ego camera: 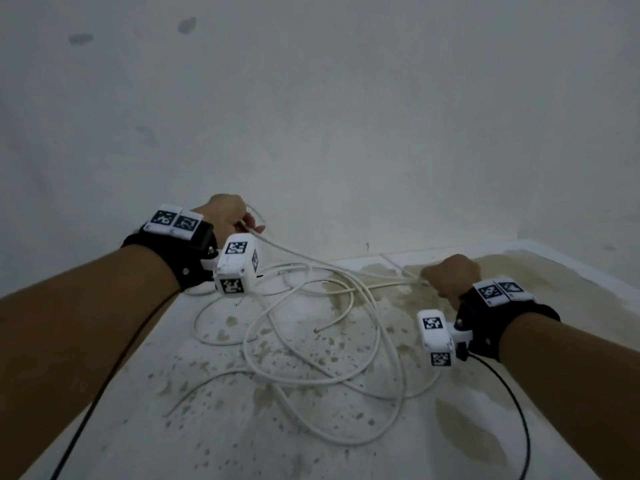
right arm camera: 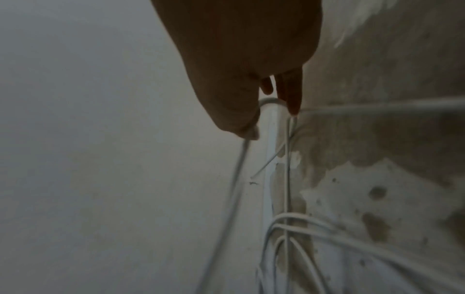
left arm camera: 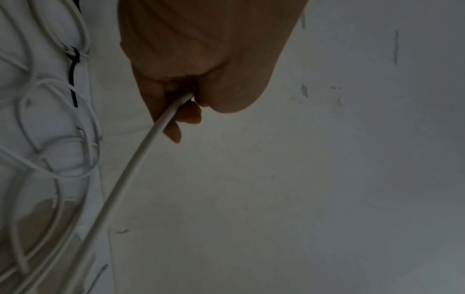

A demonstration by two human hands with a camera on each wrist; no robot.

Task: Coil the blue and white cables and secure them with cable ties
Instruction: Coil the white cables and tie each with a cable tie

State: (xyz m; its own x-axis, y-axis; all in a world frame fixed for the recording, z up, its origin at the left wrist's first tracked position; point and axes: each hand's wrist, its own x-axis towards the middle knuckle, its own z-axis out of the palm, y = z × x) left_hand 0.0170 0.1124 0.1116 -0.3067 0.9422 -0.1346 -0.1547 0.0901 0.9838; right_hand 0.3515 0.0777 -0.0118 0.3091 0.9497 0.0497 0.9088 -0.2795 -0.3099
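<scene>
A white cable [ego camera: 311, 337] lies in loose tangled loops on the stained white floor. My left hand [ego camera: 230, 216] is raised by the wall with its fingers curled round one stretch of the cable [left arm camera: 161, 123]. My right hand [ego camera: 450, 275] is low at the right, near the wall's foot, and pinches another stretch of the same cable [right arm camera: 271, 101] between thumb and fingers. The cable runs fairly taut between the two hands. A black cable tie [left arm camera: 73, 73] lies among the loops near the left hand. No blue cable shows in any view.
The pale wall [ego camera: 311, 116] stands close behind both hands. Brown stains [ego camera: 467, 434] cover the floor at the right. Thin black leads [ego camera: 519, 410] trail from both wrist cameras along my forearms.
</scene>
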